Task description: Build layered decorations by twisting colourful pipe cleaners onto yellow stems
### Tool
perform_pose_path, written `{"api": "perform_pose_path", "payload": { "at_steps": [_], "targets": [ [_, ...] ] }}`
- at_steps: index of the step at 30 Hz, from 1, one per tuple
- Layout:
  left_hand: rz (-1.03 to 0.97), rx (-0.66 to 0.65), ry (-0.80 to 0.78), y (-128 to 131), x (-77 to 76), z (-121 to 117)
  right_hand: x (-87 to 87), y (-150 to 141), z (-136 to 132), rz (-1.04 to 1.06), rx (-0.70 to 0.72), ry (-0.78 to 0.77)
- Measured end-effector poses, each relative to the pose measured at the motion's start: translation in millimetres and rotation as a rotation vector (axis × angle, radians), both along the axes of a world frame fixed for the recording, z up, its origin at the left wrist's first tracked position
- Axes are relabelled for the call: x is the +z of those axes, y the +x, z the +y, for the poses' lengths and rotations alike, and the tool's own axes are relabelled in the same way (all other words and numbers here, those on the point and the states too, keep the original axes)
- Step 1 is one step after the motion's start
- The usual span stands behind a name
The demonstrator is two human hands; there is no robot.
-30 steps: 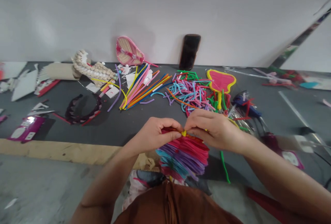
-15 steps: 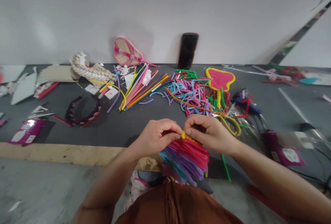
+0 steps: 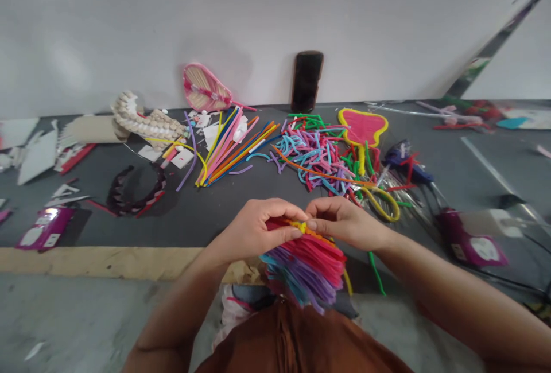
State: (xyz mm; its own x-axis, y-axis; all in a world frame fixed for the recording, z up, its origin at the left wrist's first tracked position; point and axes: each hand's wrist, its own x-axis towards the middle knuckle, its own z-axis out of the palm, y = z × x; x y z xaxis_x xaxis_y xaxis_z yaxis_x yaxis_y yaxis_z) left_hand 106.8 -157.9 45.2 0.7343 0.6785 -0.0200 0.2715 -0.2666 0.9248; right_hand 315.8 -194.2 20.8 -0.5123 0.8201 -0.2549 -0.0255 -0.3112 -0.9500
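Note:
My left hand [image 3: 258, 228] and my right hand [image 3: 344, 222] meet above a layered bundle of bent pipe cleaners [image 3: 306, 264] in pink, purple and blue. Both hands pinch a yellow pipe cleaner [image 3: 303, 226] at the bundle's top edge, fingertips almost touching. The left hand also grips the bundle's upper left side. A yellow strand runs from under the right hand to a loop [image 3: 381, 201] on the mat. The bundle hangs over my lap, near the mat's front edge.
A dark mat [image 3: 206, 206] covers the floor by a white wall. On it lie a pile of cut pipe cleaners [image 3: 314, 155], long straight ones [image 3: 232, 146], a pink yellow-edged paddle shape [image 3: 362, 127], a dark headband [image 3: 136, 189], a phone [image 3: 306, 81] leaning on the wall, and purple packets [image 3: 43, 226].
Both hands have shifted slightly lower and to the left with the bundle. The yellow loop on the mat beside my right hand has come into view. The pinch on the yellow strand continues.

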Motion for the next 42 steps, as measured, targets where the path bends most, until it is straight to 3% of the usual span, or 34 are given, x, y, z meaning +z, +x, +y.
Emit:
{"api": "perform_pose_path", "payload": {
  "at_steps": [5,9,13,16,20,23,28,32,36,39,42],
  "targets": [
    [0.085,-0.006,0.058,0,4.7,3,-2.1,0,3,-0.029,0.007,0.067],
    [0.121,0.007,0.084,-2,7.0,4,3.2,17,-1,-0.014,-0.015,0.152],
    [0.124,-0.065,0.084,-10,4.7,8,16.6,43,-11,0.05,0.136,0.251],
    [0.096,-0.075,0.01,-14,0.0,10,22.7,47,-19,-0.024,0.115,0.46],
    [0.045,-0.055,-0.038,-16,-4.8,11,24.7,32,-27,-0.384,0.05,0.904],
    [0.035,-0.036,-0.067,-18,-7.9,11,31.7,21,-33,-0.466,0.086,1.197],
    [0.008,0.031,-0.172,-25,-16.2,12,44.7,0,-60,-0.623,0.156,1.414],
    [-0.042,0.069,-0.209,-27,-20.4,13,37.0,-20,-79,-0.578,0.195,1.411],
    [-0.058,0.066,-0.23,-29,-20.3,13,33.8,-20,-78,-0.47,0.209,1.322],
    [-0.097,0.001,-0.224,-33,-20.7,13,38.9,-5,-62,-0.37,0.079,1.175],
    [-0.161,-0.073,-0.186,-38,-22.4,11,39.9,5,-42,-0.508,-0.115,1.057]
  ]
}}
